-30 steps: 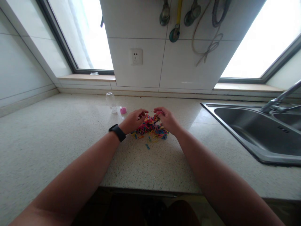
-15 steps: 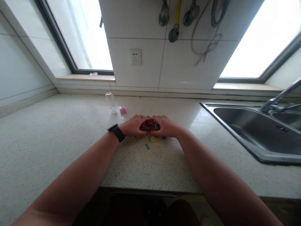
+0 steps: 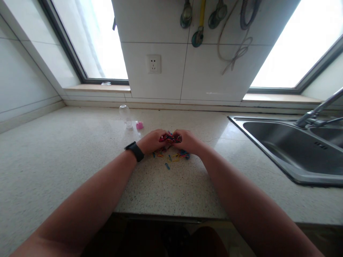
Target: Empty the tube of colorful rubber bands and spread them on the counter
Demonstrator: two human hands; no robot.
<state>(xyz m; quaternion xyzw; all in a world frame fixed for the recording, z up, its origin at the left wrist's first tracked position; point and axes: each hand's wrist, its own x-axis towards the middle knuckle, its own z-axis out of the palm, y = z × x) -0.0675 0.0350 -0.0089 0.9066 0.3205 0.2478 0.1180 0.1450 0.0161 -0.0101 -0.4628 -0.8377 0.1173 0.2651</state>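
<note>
Left hand and right hand cupped together around colourful bands.
Their fingers curled narrowly, holding the clump over the counter; loose bands lay just in front, a bottle and pink piece behind, leftward.

"Which colours are the little bands?"
"Red, blue, yellow, some orange."
"And the cap?"
"Pink. The countertop is pale with dark speckles; the watch, black."
</note>
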